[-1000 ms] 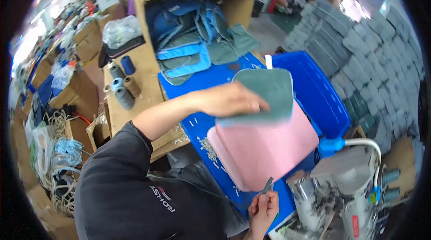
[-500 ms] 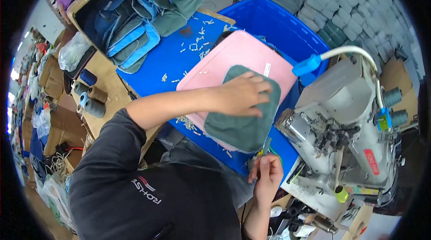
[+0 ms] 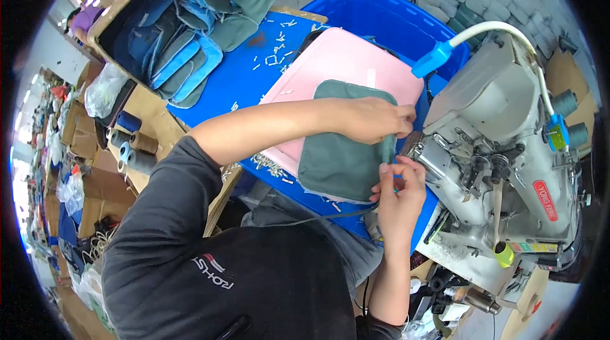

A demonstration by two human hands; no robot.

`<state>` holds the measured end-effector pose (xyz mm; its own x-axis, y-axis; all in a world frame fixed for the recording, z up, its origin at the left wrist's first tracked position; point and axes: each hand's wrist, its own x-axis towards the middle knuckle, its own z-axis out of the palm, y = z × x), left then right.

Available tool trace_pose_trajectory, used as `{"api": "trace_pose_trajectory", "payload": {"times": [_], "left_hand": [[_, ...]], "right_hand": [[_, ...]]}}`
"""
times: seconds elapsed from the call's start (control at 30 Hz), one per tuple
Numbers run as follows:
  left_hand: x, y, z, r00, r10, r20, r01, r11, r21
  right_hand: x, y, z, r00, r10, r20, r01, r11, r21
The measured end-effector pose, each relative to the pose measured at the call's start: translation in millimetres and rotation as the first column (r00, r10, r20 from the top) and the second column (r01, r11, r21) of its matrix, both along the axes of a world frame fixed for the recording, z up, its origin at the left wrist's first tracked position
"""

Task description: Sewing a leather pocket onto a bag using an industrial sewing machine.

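Observation:
A dark green fabric panel point(image 3: 343, 156) with rounded corners and a pale frayed edge lies flat on a pink board point(image 3: 324, 54). My left hand point(image 3: 381, 117) reaches across the panel, its fingers curled closed at the right edge. Just below, my right hand point(image 3: 403, 190) is closed, thumb and fingers pinching a narrow grey-green strip point(image 3: 388, 152) laid along that same edge. The strip's loose tail point(image 3: 318, 218) trails left below the panel. A small teal-green item point(image 3: 398, 185) shows between the right fingers; its kind is mostly hidden.
A grey sewing machine point(image 3: 489, 117) stands close on the right, with a white bendable lamp point(image 3: 495, 25) arching over. A blue bin point(image 3: 381, 13) sits behind the board. At far left are an open box of blue and green pieces point(image 3: 190, 54) and thread spools point(image 3: 141, 143).
My left hand has gone from lying spread on the panel to curling at its right edge. My right hand has risen to that edge, bringing the strip along it.

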<state>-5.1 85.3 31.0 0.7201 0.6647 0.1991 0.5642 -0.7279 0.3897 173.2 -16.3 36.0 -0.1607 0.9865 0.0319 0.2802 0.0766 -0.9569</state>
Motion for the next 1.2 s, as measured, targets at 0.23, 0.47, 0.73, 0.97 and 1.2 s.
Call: {"api": "trace_pose_trajectory", "payload": {"times": [0.23,0.47,0.73,0.97,1.2], "left_hand": [[-7,3,-2,0.999,-0.034,0.039,0.037,0.996,-0.079],[-5,-12,43,0.995,-0.085,-0.055,0.071,0.974,-0.213],[-14,-25,81,0.989,-0.146,-0.039,0.141,0.985,-0.104],[-12,-18,83,0.983,-0.173,0.066,0.183,0.958,-0.222],[-9,-10,77,0.98,-0.17,0.098,0.191,0.943,-0.273]], "right_hand": [[0,0,-3,1.0,-0.01,0.013,0.009,0.999,0.031],[5,3,-10,0.998,-0.044,0.052,0.041,0.997,0.064],[13,-4,3,0.997,-0.036,-0.074,0.031,0.997,-0.064],[13,-8,8,0.99,-0.015,-0.138,0.006,0.998,-0.065],[14,-8,11,0.987,-0.003,-0.161,-0.006,0.999,-0.053]]}}
